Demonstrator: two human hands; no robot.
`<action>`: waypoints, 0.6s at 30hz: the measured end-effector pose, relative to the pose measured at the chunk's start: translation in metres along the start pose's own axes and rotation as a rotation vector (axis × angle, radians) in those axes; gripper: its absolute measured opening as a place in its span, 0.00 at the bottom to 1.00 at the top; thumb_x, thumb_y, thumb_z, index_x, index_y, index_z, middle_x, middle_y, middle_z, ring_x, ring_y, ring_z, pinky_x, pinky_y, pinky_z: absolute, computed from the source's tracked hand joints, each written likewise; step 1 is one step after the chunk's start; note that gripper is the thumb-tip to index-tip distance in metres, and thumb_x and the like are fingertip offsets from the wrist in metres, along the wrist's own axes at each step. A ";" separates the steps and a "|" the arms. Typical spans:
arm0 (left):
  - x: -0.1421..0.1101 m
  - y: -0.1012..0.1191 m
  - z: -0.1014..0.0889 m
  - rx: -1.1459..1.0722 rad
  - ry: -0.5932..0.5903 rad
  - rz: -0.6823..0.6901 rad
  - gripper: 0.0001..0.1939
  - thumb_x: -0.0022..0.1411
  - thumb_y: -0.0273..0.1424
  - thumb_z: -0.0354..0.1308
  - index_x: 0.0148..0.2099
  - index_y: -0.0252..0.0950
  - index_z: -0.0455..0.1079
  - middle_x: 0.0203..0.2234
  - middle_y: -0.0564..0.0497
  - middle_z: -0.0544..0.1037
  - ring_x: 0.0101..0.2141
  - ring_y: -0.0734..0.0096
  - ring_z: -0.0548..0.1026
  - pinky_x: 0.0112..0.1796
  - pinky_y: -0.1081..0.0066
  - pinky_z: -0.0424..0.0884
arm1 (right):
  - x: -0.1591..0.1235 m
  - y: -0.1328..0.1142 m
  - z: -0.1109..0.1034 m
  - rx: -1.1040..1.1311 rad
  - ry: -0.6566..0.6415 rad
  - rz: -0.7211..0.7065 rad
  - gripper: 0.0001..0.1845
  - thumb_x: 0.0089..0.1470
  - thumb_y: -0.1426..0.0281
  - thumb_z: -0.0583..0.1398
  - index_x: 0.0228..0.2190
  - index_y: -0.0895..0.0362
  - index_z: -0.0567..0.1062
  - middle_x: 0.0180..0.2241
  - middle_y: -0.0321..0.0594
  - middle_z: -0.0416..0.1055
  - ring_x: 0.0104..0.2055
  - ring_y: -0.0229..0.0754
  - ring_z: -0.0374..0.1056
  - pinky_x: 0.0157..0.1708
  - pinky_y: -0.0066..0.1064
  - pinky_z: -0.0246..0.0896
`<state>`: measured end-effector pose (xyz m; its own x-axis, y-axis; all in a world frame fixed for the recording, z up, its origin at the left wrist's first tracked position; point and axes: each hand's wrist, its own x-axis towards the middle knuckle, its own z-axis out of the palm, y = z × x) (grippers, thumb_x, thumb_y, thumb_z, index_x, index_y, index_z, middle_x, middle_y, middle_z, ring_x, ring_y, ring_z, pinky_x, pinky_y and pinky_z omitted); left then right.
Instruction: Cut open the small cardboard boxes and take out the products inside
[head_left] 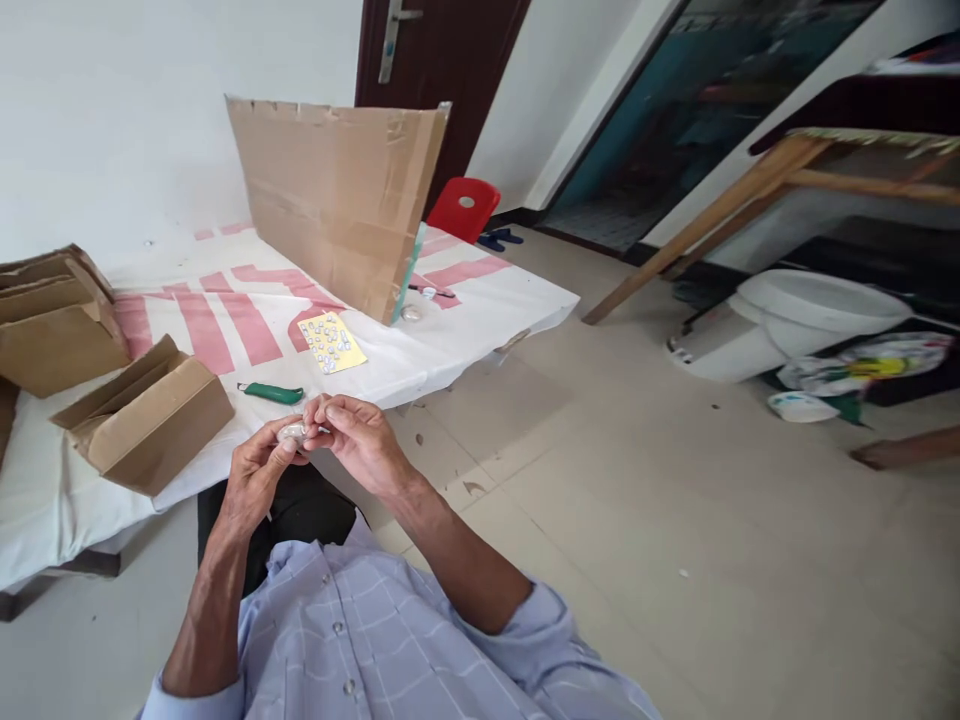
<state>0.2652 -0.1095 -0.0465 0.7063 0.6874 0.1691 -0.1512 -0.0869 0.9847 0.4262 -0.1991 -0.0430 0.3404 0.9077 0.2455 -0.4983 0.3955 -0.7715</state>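
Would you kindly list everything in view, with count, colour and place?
Small object: one, pale, held, lower centre
Table: one, white and pink, left to centre
Cutter: one, green, table edge
Card: one, yellow, beyond cutter
Pieces: many, silvery, on card
Boxes: at least two, brown, table's left
Cardboard: one, brown, upright on table
Round item: one, pale, beside cardboard
Slim item: one, dark, beside cardboard
Chair: one, red, behind table
Door: one, dark brown, top centre
Bucket: one, white, right
Clutter: uncounted, mixed, by bucket
Stand: one, brown, upper right
Shirt: one, pale blue, bottom
Left hand: one, bare, holding object
Right hand: one, bare, touching object
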 end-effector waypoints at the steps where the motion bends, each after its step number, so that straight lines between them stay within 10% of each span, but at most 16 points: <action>1: -0.001 0.000 -0.001 -0.017 0.012 -0.004 0.24 0.66 0.52 0.75 0.52 0.38 0.87 0.48 0.43 0.88 0.41 0.59 0.85 0.42 0.65 0.85 | 0.000 0.001 0.000 0.004 -0.006 0.005 0.22 0.57 0.50 0.77 0.31 0.55 0.82 0.36 0.38 0.77 0.34 0.35 0.74 0.37 0.30 0.81; 8: -0.012 -0.002 -0.003 -0.382 0.089 -0.073 0.27 0.62 0.50 0.79 0.54 0.37 0.84 0.29 0.51 0.84 0.26 0.71 0.82 0.29 0.73 0.81 | -0.001 -0.003 0.001 -0.112 0.124 -0.100 0.21 0.58 0.50 0.76 0.32 0.54 0.82 0.37 0.38 0.79 0.32 0.37 0.74 0.34 0.33 0.81; 18: -0.023 0.004 -0.003 -0.296 0.085 -0.063 0.29 0.62 0.49 0.79 0.58 0.37 0.83 0.33 0.50 0.87 0.28 0.68 0.84 0.31 0.70 0.84 | -0.015 0.009 0.017 -0.332 0.091 -0.200 0.21 0.65 0.47 0.70 0.33 0.52 0.84 0.33 0.39 0.80 0.31 0.40 0.74 0.34 0.35 0.79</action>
<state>0.2468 -0.1237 -0.0461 0.6618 0.7440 0.0917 -0.3128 0.1629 0.9358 0.4032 -0.2073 -0.0435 0.4809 0.7956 0.3685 -0.1349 0.4825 -0.8655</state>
